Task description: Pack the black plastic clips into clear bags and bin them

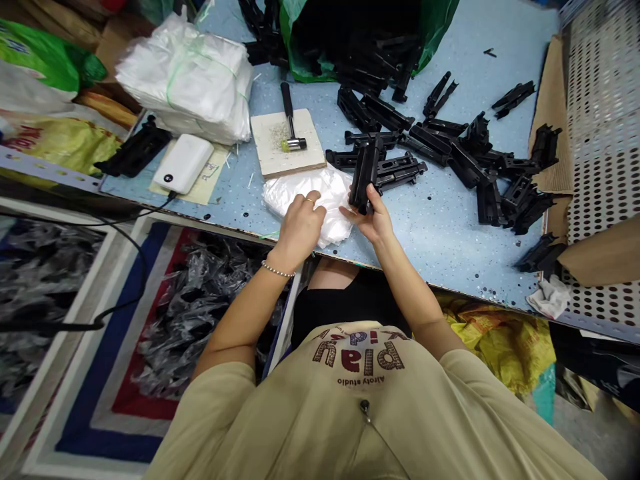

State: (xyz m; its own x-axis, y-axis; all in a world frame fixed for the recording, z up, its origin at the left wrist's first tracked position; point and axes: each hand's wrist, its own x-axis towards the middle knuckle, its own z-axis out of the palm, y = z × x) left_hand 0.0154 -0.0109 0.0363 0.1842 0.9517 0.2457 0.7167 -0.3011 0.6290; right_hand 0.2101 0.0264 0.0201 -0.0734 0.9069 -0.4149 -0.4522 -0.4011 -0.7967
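My right hand [377, 223] grips a long black plastic part [367, 175], its channel-like body standing up from the fingers. To its left, my left hand [303, 223] is bent over a stack of thin white plastic bags [333, 193], its curled fingers closed on the top bag at the table's front edge. The fingertips are partly hidden. A ring and a beaded bracelet show on this hand and wrist. Just behind the stack, a small mallet [295, 143] rests on a pale wooden board [263, 143].
Similar black parts [465, 163] are strewn over the right of the blue table [450, 247]. An open green bag [325, 70] of parts stands behind. At left are a tied bundle of bags [185, 73] and a white power bank [184, 163]. Wrapped parts [190, 313] fill a crate below.
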